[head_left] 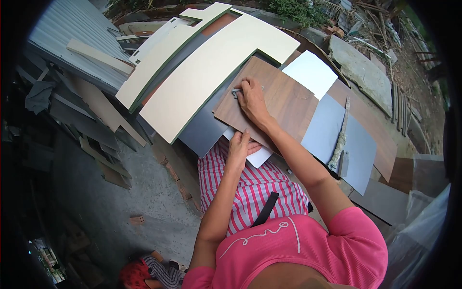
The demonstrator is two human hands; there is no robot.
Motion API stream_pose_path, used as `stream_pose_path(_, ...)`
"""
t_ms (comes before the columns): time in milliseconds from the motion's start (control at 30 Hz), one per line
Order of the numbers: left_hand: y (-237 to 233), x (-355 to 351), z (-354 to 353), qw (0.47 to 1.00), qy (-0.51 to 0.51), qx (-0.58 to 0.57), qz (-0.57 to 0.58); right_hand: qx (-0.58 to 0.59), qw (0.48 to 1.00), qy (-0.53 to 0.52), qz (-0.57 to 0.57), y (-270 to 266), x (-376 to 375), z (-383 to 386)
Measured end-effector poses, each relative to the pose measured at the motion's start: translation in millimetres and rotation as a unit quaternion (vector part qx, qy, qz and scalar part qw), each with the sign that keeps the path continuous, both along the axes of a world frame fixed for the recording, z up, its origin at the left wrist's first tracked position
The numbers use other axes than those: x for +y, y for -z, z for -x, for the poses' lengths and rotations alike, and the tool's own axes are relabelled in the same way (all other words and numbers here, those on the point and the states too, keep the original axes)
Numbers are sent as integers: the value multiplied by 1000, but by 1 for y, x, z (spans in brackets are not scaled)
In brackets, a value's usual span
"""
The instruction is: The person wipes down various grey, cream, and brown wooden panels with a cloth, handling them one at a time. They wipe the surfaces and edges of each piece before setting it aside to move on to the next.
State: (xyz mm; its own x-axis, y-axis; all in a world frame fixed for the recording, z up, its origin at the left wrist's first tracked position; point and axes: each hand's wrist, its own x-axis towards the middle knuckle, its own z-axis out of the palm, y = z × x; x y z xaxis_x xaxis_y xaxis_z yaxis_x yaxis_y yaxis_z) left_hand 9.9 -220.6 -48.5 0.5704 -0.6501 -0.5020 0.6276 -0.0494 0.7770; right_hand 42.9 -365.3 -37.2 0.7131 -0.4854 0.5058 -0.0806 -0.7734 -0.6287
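Where the wood-grain panel (284, 103) lay at one o'clock, the left hand (239, 149) pinched its seven-o'clock edge; the right hand (252, 101) gripped what might be grey cloth (235, 92). Seemingly stiff and light, the panel suited holding by opposite edges.

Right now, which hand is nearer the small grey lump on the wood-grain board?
Right. The right hand has its fingers down at the grey lump; the left hand is farther off, at the wood-grain board's near edge.
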Motion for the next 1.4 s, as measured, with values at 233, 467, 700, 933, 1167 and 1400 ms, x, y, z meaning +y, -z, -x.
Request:
stream_pose_path(233,-9,2,2,1000,7,-8,20,-2,993,-110,36,-5,-4,-10)
stream_pose_path(467,-9,2,6,999,-7,-14,31,17,996,87,7,13,-97,-37)
stream_pose_path(700,-3,0,9,999,-30,7,39,100,973,-130,165,-1,23,20)
stream_pose_path(933,-3,-1,10,999,-25,2,42,159,975,-61,142,1,-37,55)
stream_pose_path(1167,-7,-2,12,999,-37,-9,34,223,952,173,116,23,-87,86)
stream_pose_path(1400,-1,-1,12,999,-37,-8,30,240,961,-51,125,-4,37,147)
